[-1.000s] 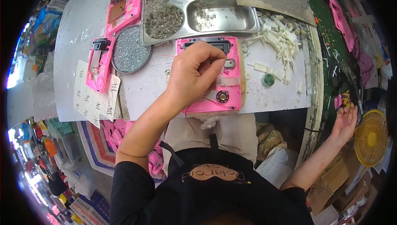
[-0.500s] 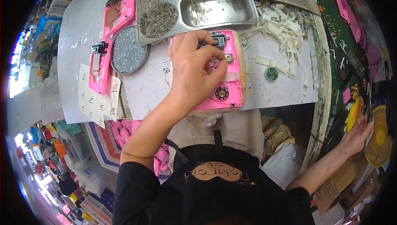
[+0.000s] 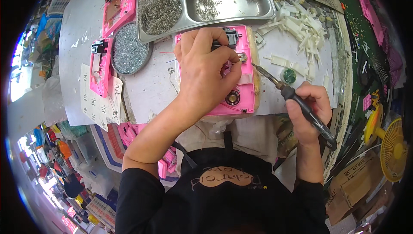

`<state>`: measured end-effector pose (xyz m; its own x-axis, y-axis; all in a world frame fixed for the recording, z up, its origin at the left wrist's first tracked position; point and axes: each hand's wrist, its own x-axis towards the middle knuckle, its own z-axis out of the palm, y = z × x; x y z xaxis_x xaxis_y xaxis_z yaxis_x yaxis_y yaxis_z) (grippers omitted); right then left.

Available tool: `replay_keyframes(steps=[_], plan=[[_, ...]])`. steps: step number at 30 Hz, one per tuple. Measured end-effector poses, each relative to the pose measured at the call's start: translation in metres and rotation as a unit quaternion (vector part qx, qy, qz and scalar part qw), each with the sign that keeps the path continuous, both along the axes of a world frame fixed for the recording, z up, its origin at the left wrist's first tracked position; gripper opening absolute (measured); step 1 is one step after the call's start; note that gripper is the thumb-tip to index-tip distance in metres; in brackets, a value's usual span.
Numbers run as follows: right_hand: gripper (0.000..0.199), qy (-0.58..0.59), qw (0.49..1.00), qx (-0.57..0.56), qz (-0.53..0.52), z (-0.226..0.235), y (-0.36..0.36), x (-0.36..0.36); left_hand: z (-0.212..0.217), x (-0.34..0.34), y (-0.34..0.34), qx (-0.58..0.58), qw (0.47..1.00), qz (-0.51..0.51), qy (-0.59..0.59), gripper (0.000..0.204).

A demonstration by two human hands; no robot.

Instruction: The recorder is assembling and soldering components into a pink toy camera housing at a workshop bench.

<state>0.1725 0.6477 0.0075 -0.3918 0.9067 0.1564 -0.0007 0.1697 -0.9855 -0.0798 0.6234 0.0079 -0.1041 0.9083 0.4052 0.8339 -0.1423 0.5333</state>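
Note:
A pink plastic casing (image 3: 247, 101) lies on a pale pad in front of me. It holds a round black speaker (image 3: 232, 98), a black block (image 3: 232, 39) and a small metal part (image 3: 243, 57). Over the casing, my left hand (image 3: 200, 70) pinches thumb and forefinger together beside the metal part; what is between the fingertips is too small to make out. My right hand (image 3: 313, 109) grips a soldering iron (image 3: 289, 92) by its black handle. The iron's tip points toward the metal part, close to the casing's right edge.
A steel tray (image 3: 258, 11) of springs stands behind the casing. To its left are a round dish (image 3: 131, 49) of small metal pieces and two pink casings (image 3: 100, 68). White plastic parts (image 3: 301, 27) and a green-filled round container (image 3: 288, 76) lie right; a yellow fan (image 3: 393, 148) stands farther right.
My right hand has come in from the far right and now holds the soldering iron near the casing. My left hand stays pinched over the casing. The whole view has shifted slightly.

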Motion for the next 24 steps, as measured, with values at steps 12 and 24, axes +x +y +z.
replay_keyframes(steps=[12,24], plan=[[0.03,-0.028,0.999,0.015,0.0,-0.001,0.001,-0.014,0.001,-0.002,-0.001,-0.005,1.0,-0.005,0.009,0.01],[0.036,-0.1,0.933,0.344,0.016,-0.004,0.001,-0.016,0.0,0.001,-0.002,-0.001,1.0,0.007,0.01,0.011]])
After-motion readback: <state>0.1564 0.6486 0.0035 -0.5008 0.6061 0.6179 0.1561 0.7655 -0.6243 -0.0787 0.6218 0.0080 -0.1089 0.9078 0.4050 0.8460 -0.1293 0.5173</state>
